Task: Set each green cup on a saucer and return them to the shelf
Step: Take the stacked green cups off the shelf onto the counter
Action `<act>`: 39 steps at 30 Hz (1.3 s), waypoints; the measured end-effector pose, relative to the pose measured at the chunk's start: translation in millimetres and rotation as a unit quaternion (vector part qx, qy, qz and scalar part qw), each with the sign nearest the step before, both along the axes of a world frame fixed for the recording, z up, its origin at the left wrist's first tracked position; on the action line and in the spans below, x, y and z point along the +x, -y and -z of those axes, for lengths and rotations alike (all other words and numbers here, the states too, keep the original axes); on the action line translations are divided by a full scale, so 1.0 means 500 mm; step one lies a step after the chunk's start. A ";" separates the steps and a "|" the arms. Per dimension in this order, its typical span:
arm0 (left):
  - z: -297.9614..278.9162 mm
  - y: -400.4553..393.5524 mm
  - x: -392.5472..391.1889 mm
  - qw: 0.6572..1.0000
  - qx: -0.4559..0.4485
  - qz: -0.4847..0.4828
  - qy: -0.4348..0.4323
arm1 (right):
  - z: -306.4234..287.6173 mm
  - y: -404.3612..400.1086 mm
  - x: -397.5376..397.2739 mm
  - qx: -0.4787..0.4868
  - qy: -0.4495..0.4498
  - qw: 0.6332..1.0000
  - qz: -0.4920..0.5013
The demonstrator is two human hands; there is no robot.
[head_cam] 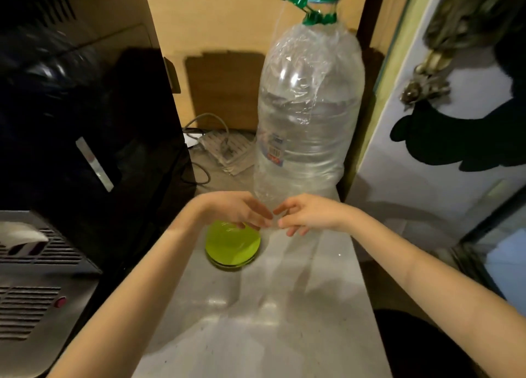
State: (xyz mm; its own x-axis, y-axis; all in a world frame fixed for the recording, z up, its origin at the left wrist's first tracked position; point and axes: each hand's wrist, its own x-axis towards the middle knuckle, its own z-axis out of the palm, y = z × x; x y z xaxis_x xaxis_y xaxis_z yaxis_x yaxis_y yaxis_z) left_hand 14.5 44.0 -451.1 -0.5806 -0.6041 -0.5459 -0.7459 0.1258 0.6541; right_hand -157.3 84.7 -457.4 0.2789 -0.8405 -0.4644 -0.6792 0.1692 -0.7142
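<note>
Several green saucers (232, 245) lay stacked near us, surely to be shared among cups. Our left hand (239, 210) touched their far rim with loose fingers; our right hand (308, 214) hovered spread, holding nothing.

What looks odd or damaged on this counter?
The big plastic bottle behind the hands is crumpled and dented in its upper half, and a loose plastic film hangs around it. The stack of green saucers looks tidy, and nothing is spilled.
</note>
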 end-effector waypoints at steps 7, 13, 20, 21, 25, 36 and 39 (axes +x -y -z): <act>-0.212 0.015 -0.069 0.996 -0.066 0.054 -0.022 | -0.210 -0.033 -0.080 -0.106 -0.045 0.993 -0.022; -0.401 0.033 -0.098 0.982 -0.154 0.081 -0.072 | -0.386 -0.045 -0.125 -0.232 -0.050 0.971 0.006; -0.609 0.041 -0.100 0.943 -0.284 0.096 -0.142 | -0.579 -0.050 -0.146 -0.389 -0.070 0.918 0.032; -0.635 0.032 -0.100 0.937 -0.295 0.100 -0.157 | -0.603 -0.048 -0.148 -0.411 -0.072 0.908 0.036; -0.724 0.008 -0.105 0.906 -0.341 0.105 -0.228 | -0.690 -0.041 -0.160 -0.497 -0.065 0.864 0.053; -0.888 0.106 -0.162 0.804 -0.369 -0.040 -0.465 | -0.864 0.066 -0.203 -0.671 0.007 0.736 0.090; -0.911 0.159 -0.175 0.779 -0.390 -0.071 -0.486 | -0.898 0.112 -0.214 -0.698 0.023 0.708 0.103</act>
